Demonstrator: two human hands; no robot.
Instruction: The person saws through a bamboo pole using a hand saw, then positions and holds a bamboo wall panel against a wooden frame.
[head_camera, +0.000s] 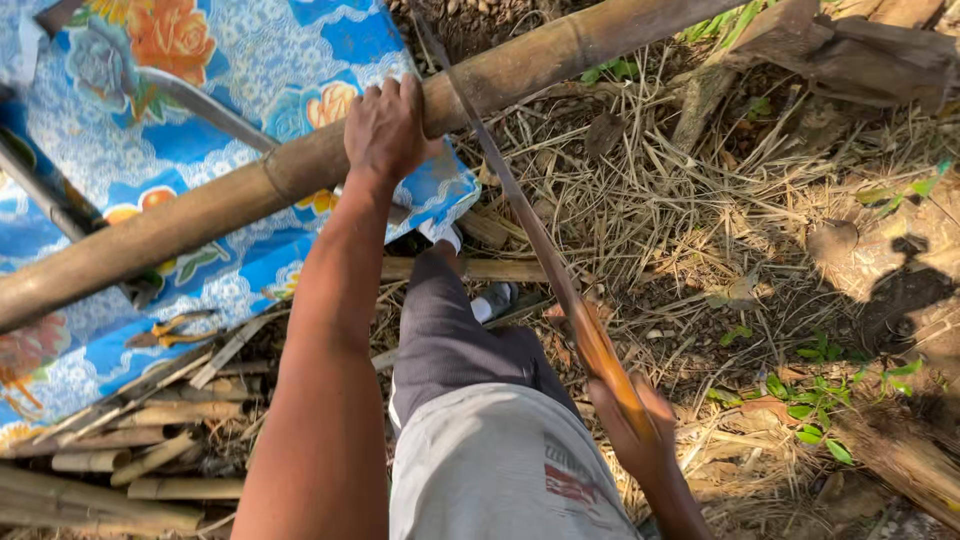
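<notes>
head cam | looks steeply down | close over arms, ground

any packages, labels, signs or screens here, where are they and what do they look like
No packages, signs or screens in view.
Printed mark on the grey shorts: low centre of the picture, a small reddish patch on the right thigh, too blurred to make out.
Floral cloth: upper left under the bamboo pole, blue and white with orange flowers, no label showing.

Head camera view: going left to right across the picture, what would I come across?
Cut bamboo pieces → pliers on the blue flowered cloth → left hand gripping the long bamboo pole → right hand holding the saw → green seedlings → dry straw-covered ground.
</notes>
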